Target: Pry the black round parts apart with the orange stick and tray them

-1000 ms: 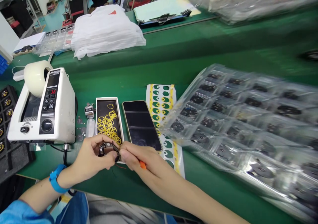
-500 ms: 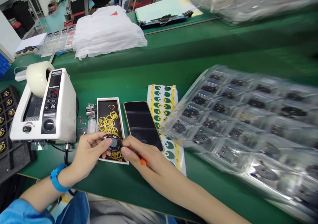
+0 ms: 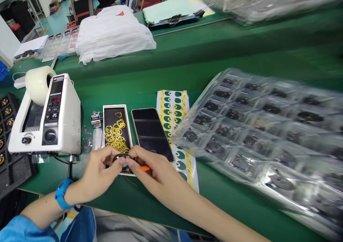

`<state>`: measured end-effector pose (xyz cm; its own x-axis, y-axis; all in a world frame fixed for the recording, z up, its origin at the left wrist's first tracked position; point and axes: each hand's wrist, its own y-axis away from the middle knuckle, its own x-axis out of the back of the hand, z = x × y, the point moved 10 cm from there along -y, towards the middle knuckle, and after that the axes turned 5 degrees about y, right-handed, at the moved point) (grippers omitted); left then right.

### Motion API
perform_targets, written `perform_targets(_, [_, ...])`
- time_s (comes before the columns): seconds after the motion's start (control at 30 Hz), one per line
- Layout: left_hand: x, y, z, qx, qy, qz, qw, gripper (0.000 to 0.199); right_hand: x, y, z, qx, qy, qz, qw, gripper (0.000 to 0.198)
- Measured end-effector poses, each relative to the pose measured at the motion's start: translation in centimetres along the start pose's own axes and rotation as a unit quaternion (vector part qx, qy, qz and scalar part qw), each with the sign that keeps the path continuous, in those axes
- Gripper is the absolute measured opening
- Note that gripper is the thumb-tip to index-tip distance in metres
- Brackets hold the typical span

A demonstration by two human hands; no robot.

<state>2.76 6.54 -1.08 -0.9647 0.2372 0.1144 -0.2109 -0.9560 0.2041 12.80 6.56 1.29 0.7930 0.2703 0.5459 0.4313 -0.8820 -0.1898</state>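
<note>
Between the fingertips of both hands is a round black part, a ring-rimmed disc with a paler centre. My left hand is closed on its left side, thumb on top. My right hand is closed too, thumb and forefinger pinching at the disc's right edge. An orange stick-like tool shows in the right palm; most of it is hidden. A thin red wire hangs below the disc. Directly beneath is a white-rimmed box with thin yellow rings inside.
Left stand a white tape dispenser and a black foam tray. A hand counter sits beside the box. Right of it are a phone, a green-and-yellow sticker sheet and clear blister trays. White sheets are stacked behind.
The disc has tilted and come slightly lower, and both thumbs now meet over it. My right fingertips have moved left onto it. The red wire has come into view.
</note>
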Motion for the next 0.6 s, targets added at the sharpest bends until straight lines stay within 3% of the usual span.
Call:
perform_targets(0.1, [0.2,0.0,0.5,-0.023,-0.005,0.009,1.000,0.031,0.4,0.0,0.0,0.004,-0.020,0.023,1.000,0.022])
perform_targets(0.2, [1.0,0.6,3.0,-0.160,-0.074,0.048,0.983,0.018,1.3,0.0,1.0,-0.037,-0.080,0.065,0.994,0.014])
perform_targets(0.27, [1.1,2.2,5.7,-0.316,-0.173,0.083,0.929,0.017,1.0,-0.1,1.8,-0.073,-0.167,0.054,0.982,0.017])
perform_targets(0.33, [0.0,4.5,7.4,-0.454,-0.286,0.104,0.838,0.025,-0.5,-0.1,2.2,-0.104,-0.284,-0.012,0.953,0.033])
perform_targets(0.4, [-1.6,6.1,7.7,-0.523,-0.381,0.106,0.755,0.028,-2.0,0.1,2.3,-0.132,-0.370,-0.076,0.916,0.042])
perform_targets(0.43, [-2.2,6.5,7.5,-0.530,-0.412,0.105,0.734,0.029,-2.3,0.3,2.4,-0.142,-0.389,-0.085,0.906,0.043])
perform_targets(0.47, [-2.5,6.7,7.3,-0.522,-0.429,0.105,0.729,0.031,-2.2,0.4,2.6,-0.148,-0.387,-0.080,0.907,0.041])
perform_targets(0.5, [-2.5,6.8,7.0,-0.504,-0.428,0.105,0.743,0.031,-1.8,0.4,2.9,-0.144,-0.363,-0.068,0.918,0.039])
perform_targets(0.53, [-1.9,6.8,6.7,-0.472,-0.405,0.109,0.776,0.031,-1.1,0.3,2.9,-0.126,-0.321,-0.048,0.937,0.037])
perform_targets(0.6, [0.9,6.8,5.5,-0.376,-0.281,0.143,0.871,0.026,0.8,0.2,2.4,-0.062,-0.200,0.011,0.978,0.035])
